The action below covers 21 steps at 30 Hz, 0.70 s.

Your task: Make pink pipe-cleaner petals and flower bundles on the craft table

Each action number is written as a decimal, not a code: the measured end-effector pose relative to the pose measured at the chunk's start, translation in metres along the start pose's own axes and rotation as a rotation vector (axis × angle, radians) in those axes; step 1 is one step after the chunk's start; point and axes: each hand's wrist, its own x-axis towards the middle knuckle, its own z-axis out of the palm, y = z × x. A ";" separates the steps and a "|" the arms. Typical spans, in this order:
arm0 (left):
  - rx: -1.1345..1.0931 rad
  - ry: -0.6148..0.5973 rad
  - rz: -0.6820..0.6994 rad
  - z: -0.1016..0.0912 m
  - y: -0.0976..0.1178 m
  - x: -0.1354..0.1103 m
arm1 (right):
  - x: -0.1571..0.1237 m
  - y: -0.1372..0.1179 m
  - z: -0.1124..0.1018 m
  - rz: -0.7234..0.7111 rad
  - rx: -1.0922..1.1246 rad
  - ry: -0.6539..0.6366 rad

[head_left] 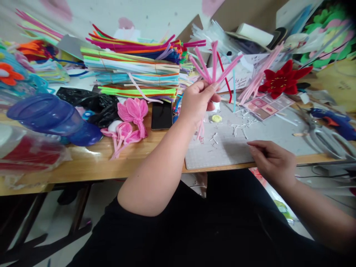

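My left hand (198,100) is raised over the mat and closed around a bunch of pink pipe cleaners (214,61). Their folded upper ends fan out above my fingers, and thin pink ends hang below the hand. Lower down on the right, my right hand (274,161) hovers near the mat's front edge, its fingers curled and nothing visible in them. Beneath both is the grey cutting mat (222,154), with a small yellow coil (216,118) and scattered short white pieces (244,126) on it.
Bundled coloured pipe cleaners (133,66) are stacked at the back. Pink fuzzy flowers (133,115), a phone (162,115) and a blue plastic bottle (55,116) lie to the left. A red flower (283,79), scissors (325,137) and a blue glue gun (333,118) are on the right.
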 end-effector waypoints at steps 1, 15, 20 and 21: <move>0.009 0.005 -0.007 0.000 0.000 0.000 | 0.000 0.001 0.000 -0.011 -0.001 -0.001; 0.065 0.000 -0.068 0.000 -0.003 -0.001 | 0.001 -0.003 -0.001 0.021 -0.046 -0.007; 0.059 0.000 -0.031 -0.002 -0.003 0.000 | 0.001 -0.002 0.000 0.046 -0.030 -0.016; 0.054 0.006 -0.028 -0.003 -0.003 0.000 | 0.001 -0.002 0.000 0.051 -0.027 -0.023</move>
